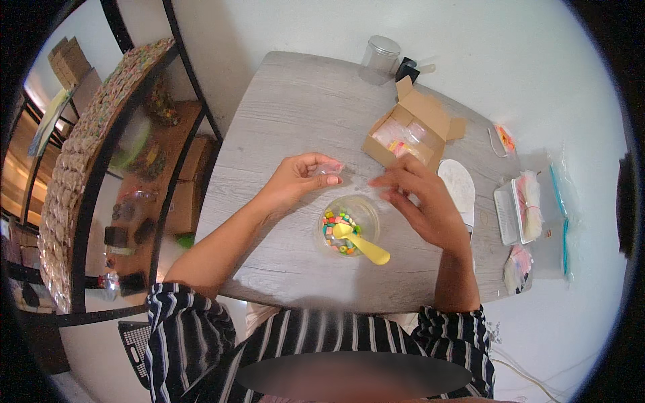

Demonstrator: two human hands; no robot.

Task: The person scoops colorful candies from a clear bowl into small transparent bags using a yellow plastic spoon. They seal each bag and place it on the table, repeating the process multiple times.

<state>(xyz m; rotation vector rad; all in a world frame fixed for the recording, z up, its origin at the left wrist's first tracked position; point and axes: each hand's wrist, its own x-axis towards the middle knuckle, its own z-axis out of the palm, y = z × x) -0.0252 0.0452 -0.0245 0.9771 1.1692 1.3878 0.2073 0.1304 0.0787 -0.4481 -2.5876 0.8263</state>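
Observation:
Pinched between the thumb and fingers of my left hand (302,174) is a small clear plastic sachet (330,168) with something pinkish about it. My right hand (418,201) is a little blurred, across from it; its fingers are apart and nothing shows clearly in them. Below and between both hands stands a round clear plastic tub (373,214). Small colourful pieces (332,221) lie in the tub, and a yellow plastic spoon (370,249) rests in it with the handle over the rim. An open cardboard box (380,149) of clear plastic packets (398,132) sits just beyond my right hand.
On the wood-grain table (282,111), a white round-topped device (457,184) lies partly behind my right forearm. A lidded clear jar (380,60) stands at the back. To the right is a white plastic basket (509,211) with bundled bags; a loaded shelf rack (116,166) stands left.

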